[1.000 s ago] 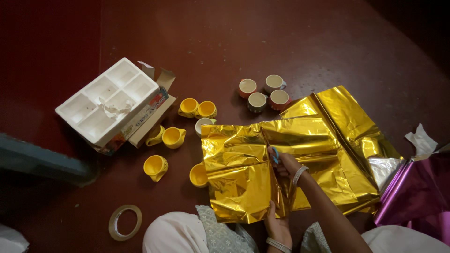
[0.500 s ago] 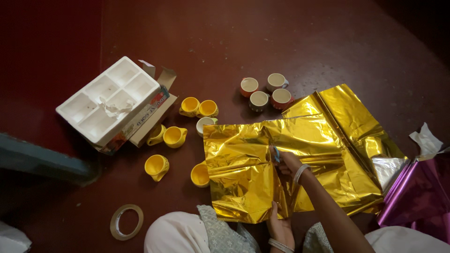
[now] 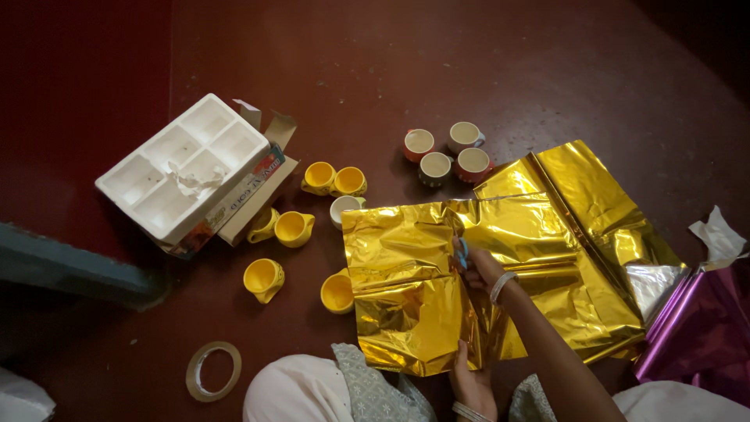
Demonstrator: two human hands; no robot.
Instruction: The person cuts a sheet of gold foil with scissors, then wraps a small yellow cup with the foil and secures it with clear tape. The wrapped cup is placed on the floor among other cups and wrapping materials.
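My right hand [image 3: 478,266] grips scissors [image 3: 462,254] mid-sheet; my left hand [image 3: 472,381] pinches the near edge of the foil [image 3: 406,301] spread on the floor [image 3: 312,62]. It looks light, crinkly, slippery, tear-prone; best held taut by its edges.

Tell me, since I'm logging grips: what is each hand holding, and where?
The right hand holds blue-handled scissors by their handles, over the gold foil sheet. The left hand pinches that sheet's near edge.

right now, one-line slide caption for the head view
Right hand cuts gold foil sheet with scissors; left hand holds its near edge, yellow cups beside.
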